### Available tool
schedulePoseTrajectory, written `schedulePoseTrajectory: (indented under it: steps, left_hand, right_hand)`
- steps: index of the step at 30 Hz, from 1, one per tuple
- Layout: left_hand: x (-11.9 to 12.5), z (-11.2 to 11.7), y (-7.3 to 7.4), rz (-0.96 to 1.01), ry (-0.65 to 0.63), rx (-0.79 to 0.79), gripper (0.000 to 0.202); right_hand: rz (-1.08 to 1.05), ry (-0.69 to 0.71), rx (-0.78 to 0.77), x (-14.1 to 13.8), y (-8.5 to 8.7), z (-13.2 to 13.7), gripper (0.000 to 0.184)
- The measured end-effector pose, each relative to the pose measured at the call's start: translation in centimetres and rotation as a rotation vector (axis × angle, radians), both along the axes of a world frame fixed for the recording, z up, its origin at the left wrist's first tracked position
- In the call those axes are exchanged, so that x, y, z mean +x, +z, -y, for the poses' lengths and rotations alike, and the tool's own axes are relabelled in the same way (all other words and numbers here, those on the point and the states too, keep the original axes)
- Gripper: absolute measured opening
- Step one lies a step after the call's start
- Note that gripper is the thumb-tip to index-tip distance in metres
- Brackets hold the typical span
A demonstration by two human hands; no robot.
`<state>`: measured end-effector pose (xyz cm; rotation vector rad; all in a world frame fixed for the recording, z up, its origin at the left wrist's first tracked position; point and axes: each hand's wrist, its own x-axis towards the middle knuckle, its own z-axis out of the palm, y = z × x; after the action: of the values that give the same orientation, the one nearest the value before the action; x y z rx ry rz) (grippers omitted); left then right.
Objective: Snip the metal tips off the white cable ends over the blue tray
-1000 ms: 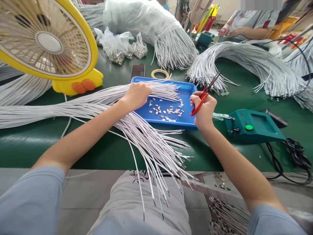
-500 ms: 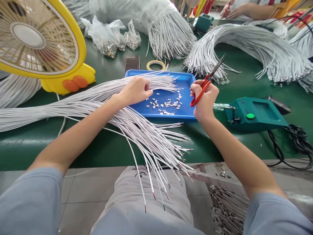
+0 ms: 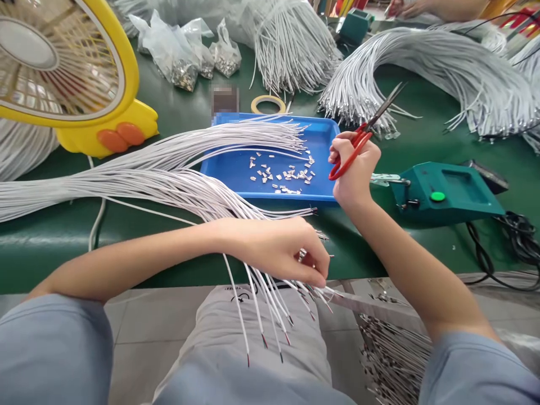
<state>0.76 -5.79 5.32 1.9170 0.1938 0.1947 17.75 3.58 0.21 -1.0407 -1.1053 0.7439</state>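
Note:
Over the lower white cables (image 3: 219,194) near the bench's front edge, my left hand (image 3: 278,247) is closed with its fingers curled. A small silvery metal piece (image 3: 302,255) shows among those fingers; whether they also pinch a cable end is hidden. My right hand (image 3: 356,169) grips red-handled scissors (image 3: 354,152) at the right end of the blue tray (image 3: 236,183), blades pointing up and away. Small metal pieces (image 3: 291,173) lie scattered in the tray. Another bunch of white cables (image 3: 236,138) reaches into it from the left. Several lower cables hang past the edge, with coloured wire tips.
A yellow fan (image 3: 143,112) stands at the left. Bags of metal parts (image 3: 183,70), a tape roll (image 3: 269,104) and large cable bundles (image 3: 442,62) lie behind the tray. A green machine (image 3: 447,191) with black cords sits right. Another person's arm (image 3: 455,8) shows far back.
My left hand has moved from over the tray towards me and right, down to the lower cables' ends. My right hand still holds the scissors by the tray. The view has shifted slightly.

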Motion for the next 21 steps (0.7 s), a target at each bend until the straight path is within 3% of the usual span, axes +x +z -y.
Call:
schedulePoseTrajectory:
  steps: [2,4,6,9,13,16,18,21]
  left_hand:
    - [0.2,-0.2,-0.8,0.009,0.044,-0.104,0.015]
    - [0.2,-1.2,-1.7,0.055,0.206,-0.256,0.019]
    - [0.0,-2.4,-2.7,0.138,0.344,-0.405,0.041]
    - [-0.8,-4.4,-3.6,0.209,0.456,-0.418,0.047]
    - [-1.7,-6.4,-3.8,0.253,0.645,-0.208,0.03]
    - [-2.0,-7.0,-4.0,0.221,0.784,0.144,0.012]
    - [-1.9,-6.5,-3.9,0.181,0.782,0.379,0.008]
    - [-1.3,-4.8,-3.4,0.171,0.673,0.558,0.014]
  right_hand:
    - [0.027,0.01,0.0,-0.2,0.1,0.3,0.014]
    - [0.046,0.011,0.002,-0.4,0.2,0.6,0.014]
    - [0.064,0.016,-0.001,-0.4,0.3,0.7,0.014]
    - [0.066,0.013,-0.014,-0.4,0.3,0.7,0.012]
    - [0.055,0.025,-0.019,-0.4,0.2,0.7,0.012]
    - [0.05,0.04,-0.012,-0.5,0.4,0.9,0.012]
    - [0.049,0.038,-0.014,-0.6,0.5,1.1,0.013]
    - [0.034,0.033,-0.014,-0.7,0.6,1.2,0.013]
